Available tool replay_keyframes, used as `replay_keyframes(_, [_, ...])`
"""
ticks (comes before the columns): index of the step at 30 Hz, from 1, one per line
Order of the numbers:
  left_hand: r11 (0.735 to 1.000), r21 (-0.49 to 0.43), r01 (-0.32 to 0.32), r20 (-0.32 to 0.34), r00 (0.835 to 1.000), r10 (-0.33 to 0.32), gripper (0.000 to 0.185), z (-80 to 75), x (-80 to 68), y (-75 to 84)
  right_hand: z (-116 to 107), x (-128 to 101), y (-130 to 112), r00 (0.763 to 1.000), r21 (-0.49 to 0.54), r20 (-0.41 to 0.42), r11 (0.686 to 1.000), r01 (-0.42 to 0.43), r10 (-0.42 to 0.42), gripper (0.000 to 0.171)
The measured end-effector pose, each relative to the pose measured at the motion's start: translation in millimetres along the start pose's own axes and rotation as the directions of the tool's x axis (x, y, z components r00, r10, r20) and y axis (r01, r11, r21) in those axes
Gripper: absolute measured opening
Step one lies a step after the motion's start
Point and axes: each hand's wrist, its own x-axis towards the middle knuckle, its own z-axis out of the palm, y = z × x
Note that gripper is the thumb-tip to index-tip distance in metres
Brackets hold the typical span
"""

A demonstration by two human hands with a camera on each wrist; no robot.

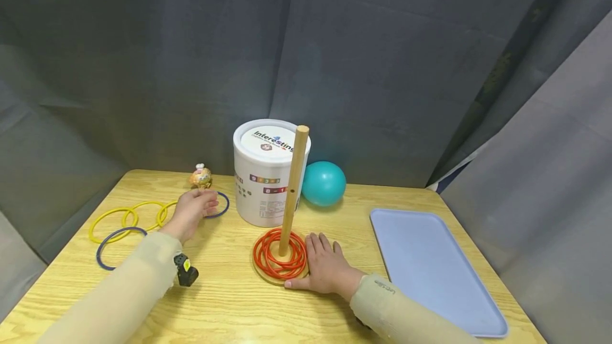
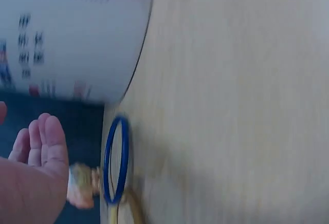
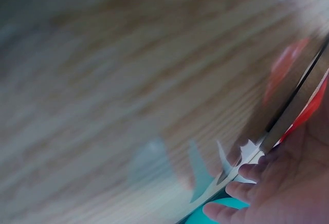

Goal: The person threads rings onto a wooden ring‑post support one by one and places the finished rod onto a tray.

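Observation:
A wooden ring-toss post point(image 1: 292, 190) stands upright on its round base, and several red rings point(image 1: 270, 267) lie around its foot. My right hand point(image 1: 325, 267) rests with spread fingers against the right side of that base. In the right wrist view the fingers point(image 3: 241, 190) are extended beside the base's edge. Over the left part of the table is my left hand point(image 1: 191, 211), its fingers fairly straight and nothing visible in its grasp. Just beyond it lies a blue ring point(image 1: 227, 207), partly hidden by the hand; the left wrist view shows this blue ring point(image 2: 107, 167) apart from the fingers.
Several yellow rings point(image 1: 98, 224) and another blue ring point(image 1: 98, 254) lie at the left. Behind stand a small chick-like figurine point(image 1: 201, 177), a white lidded bucket point(image 1: 255, 190) and a teal ball point(image 1: 325, 183). A light-blue tray point(image 1: 430, 259) lies at the right.

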Motion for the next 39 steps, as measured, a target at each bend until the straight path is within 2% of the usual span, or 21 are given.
replay_keyframes(4, [1.000,0.000,0.019,-0.062,0.998,-0.019,0.043,-21.0,10.9,-0.1,0.7,1.0,1.7,1.000,-0.005,-0.004,1.000,0.003,-0.003,0.128])
replay_keyframes(9, [0.992,0.110,0.065,-0.123,0.991,-0.051,0.056,-39.6,18.6,-11.9,1.5,1.3,2.4,1.000,-0.005,-0.003,1.000,0.008,-0.008,0.128])
replay_keyframes(12, [0.986,0.145,0.083,-0.128,0.990,-0.064,0.059,-44.7,21.6,-20.8,1.1,1.4,2.3,1.000,-0.011,-0.006,1.000,0.003,-0.003,0.127])
replay_keyframes(17, [0.975,0.169,0.144,-0.137,0.983,-0.121,0.061,-48.3,24.5,-31.1,1.5,2.4,1.2,1.000,-0.020,0.002,1.000,0.006,-0.006,0.127])
replay_keyframes(19, [0.968,0.201,0.149,-0.141,0.982,-0.122,0.061,-48.2,25.3,-33.4,1.7,2.7,0.9,1.000,-0.021,0.004,1.000,0.007,-0.007,0.127])
replay_keyframes(23, [0.936,0.323,0.137,-0.170,0.982,-0.085,0.056,-46.1,27.3,-35.3,0.3,1.6,0.8,1.000,-0.017,0.009,1.000,0.007,-0.007,0.126])
replay_keyframes(27, [0.887,0.440,0.138,-0.200,0.978,-0.052,0.049,-43.9,28.2,-34.4,0.7,1.8,1.6,1.000,-0.008,0.011,1.000,0.010,-0.010,0.125])
replay_keyframes(31, [0.827,0.545,0.139,-0.237,0.972,-0.008,0.040,-42.8,29.5,-33.8,3.7,2.9,2.8,1.000,-0.001,-0.001,1.000,0.013,-0.013,0.127])
replay_keyframes(34, [0.783,0.606,0.140,-0.258,0.966,0.027,0.037,-42.4,31.2,-34.9,6.7,4.1,3.8,1.000,-0.004,-0.003,1.000,0.015,-0.015,0.127])
replay_keyframes(39, [0.748,0.651,0.128,-0.266,0.962,0.067,0.033,-42.7,35.8,-37.2,7.8,4.9,4.1,1.000,-0.009,-0.009,1.000,0.012,-0.012,0.127])
